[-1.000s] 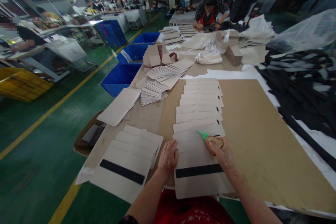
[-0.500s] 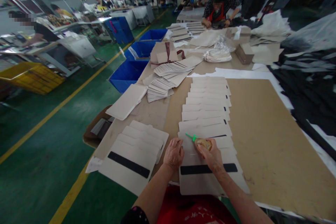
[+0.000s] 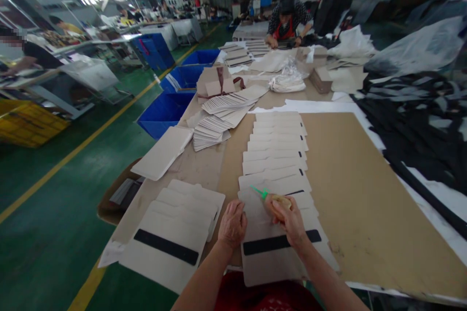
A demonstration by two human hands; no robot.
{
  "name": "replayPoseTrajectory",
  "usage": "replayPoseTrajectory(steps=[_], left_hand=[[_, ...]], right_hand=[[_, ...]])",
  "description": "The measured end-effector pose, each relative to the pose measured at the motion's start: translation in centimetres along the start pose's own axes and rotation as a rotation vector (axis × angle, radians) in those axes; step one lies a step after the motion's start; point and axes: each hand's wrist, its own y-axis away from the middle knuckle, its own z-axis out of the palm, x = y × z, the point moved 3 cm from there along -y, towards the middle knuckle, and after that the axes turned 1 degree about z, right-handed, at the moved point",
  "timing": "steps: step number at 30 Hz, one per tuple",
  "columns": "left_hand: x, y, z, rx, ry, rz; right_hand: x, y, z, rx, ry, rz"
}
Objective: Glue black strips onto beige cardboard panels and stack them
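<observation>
My right hand (image 3: 286, 216) is wrapped round a small yellowish squeeze bottle (image 3: 280, 200) with a thin green nozzle. Its tip points up and left, over the upper part of a pale grey board (image 3: 255, 214). A black strip (image 3: 262, 245) crosses that board's lower part, partly covered by my right wrist. This board lies at the near end of an overlapping row of similar boards (image 3: 275, 145). Beside its left edge rests my left hand (image 3: 233, 223) with fingers curled; what they hold, if anything, is hidden.
Left of my hands lies a fanned pile of boards (image 3: 171, 223) with a black strip. Farther up are a stack of plain boards (image 3: 164, 150) and fanned pieces (image 3: 211, 131). Blue bins (image 3: 166, 112) line the table's left side. Black material (image 3: 412, 131) lies right. A co-worker (image 3: 288, 24) sits opposite.
The whole view has shifted, so the table appears farther left and slightly lower. Both hands stay at nearly the same places on the board, the bottle still held in my right hand.
</observation>
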Motion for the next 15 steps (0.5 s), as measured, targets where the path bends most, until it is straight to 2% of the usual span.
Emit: replayPoseTrajectory(steps=[6, 8, 11, 15], left_hand=[[-0.4, 0.1, 0.3, 0.037, -0.023, 0.010], [-0.6, 0.3, 0.5, 0.055, -0.038, 0.001], [-0.9, 0.5, 0.7, 0.060, -0.063, -0.014], [-1.2, -0.1, 0.6, 0.030, -0.093, -0.041]], right_hand=[[-2.2, -3.8, -7.7, 0.337, -0.081, -0.070], [-2.5, -5.1, -9.5, 0.407, -0.103, -0.106], [-2.7, -6.8, -10.6, 0.420, -0.130, -0.154], [-2.7, -8.1, -10.7, 0.421, -0.112, -0.160]])
